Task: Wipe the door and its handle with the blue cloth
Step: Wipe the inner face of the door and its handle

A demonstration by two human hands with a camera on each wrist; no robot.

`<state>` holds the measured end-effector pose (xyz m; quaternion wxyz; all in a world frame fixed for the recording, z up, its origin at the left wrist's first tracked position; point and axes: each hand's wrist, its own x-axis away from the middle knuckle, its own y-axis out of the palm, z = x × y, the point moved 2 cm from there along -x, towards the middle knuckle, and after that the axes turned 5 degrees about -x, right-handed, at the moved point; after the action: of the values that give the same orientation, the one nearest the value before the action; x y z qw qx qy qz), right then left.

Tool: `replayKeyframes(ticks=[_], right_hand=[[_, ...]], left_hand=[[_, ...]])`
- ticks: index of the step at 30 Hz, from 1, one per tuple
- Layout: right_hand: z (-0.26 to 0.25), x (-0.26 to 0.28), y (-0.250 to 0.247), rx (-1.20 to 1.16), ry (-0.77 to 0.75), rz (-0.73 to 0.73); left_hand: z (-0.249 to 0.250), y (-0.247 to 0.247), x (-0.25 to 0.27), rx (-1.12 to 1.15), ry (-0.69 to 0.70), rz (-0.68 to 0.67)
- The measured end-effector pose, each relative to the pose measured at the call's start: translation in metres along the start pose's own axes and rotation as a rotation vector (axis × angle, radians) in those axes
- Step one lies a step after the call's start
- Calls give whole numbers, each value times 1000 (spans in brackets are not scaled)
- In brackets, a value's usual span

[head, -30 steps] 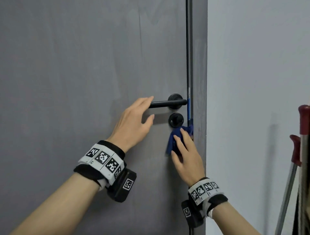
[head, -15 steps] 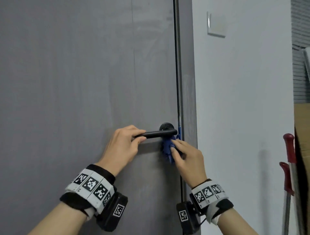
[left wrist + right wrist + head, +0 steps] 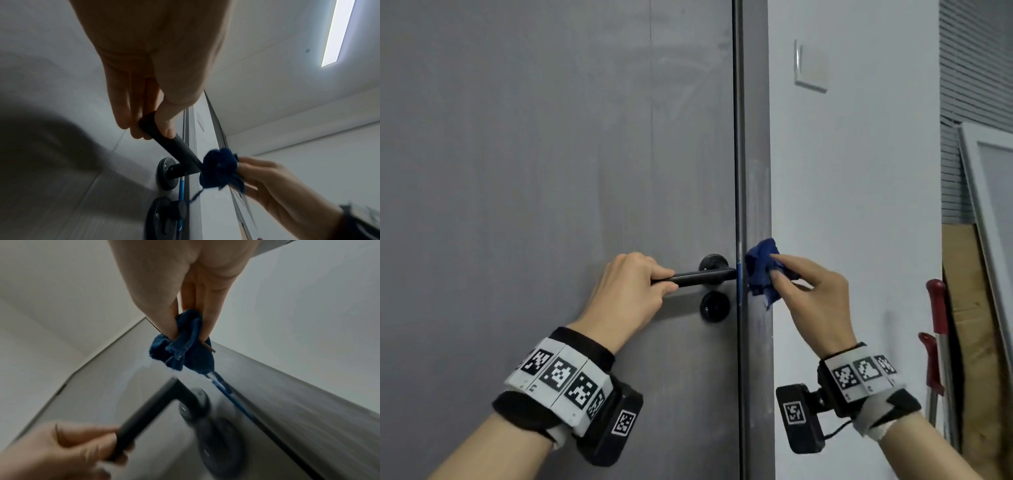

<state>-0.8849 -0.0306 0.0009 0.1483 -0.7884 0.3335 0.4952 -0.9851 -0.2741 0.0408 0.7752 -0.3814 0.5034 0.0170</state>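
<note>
A grey door (image 3: 551,171) fills the left of the head view, with a black lever handle (image 3: 702,276) and a round black lock (image 3: 714,306) below it. My left hand (image 3: 631,291) grips the lever's free end (image 3: 152,125), fingers curled round it. My right hand (image 3: 808,291) pinches a bunched blue cloth (image 3: 762,272) against the grey door frame (image 3: 755,205), just right of the handle. The right wrist view has the cloth (image 3: 183,345) held between thumb and fingers above the lever (image 3: 148,415). A blue strip (image 3: 182,188) sits in the door gap.
A white wall (image 3: 859,205) with a light switch (image 3: 810,70) lies right of the frame. Red-handled tools (image 3: 936,329) lean at the far right beside a brown board (image 3: 976,342) and a white panel (image 3: 993,192).
My left hand went from touching the lever with open fingers to gripping it. My right hand carried the cloth from below the lock up and right, onto the door frame.
</note>
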Motion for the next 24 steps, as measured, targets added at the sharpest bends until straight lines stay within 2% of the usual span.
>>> replayKeyframes(ticks=[4,10,13,15,19,22,24], right_hand=[[-27,-46,26,217,-46,-176],[-13,-73,57,444,-66,-255],[-8,-87,66,497,-9,-311],[-10,-91,72,504,30,-358],[-20,-96,80,557,60,-414],[-23,-87,91,696,79,-473],[-24,-77,103,793,98,-581]], left_hand=[[-2,-3,-1,49,-46,-15],[-13,2,-1,244,-66,-84],[-17,-3,-13,258,-112,-214],[-18,-8,-22,242,-142,-359],[-15,-16,-47,148,-110,-622],[-14,-24,-63,149,-128,-750],[-12,-37,-72,98,-127,-805]])
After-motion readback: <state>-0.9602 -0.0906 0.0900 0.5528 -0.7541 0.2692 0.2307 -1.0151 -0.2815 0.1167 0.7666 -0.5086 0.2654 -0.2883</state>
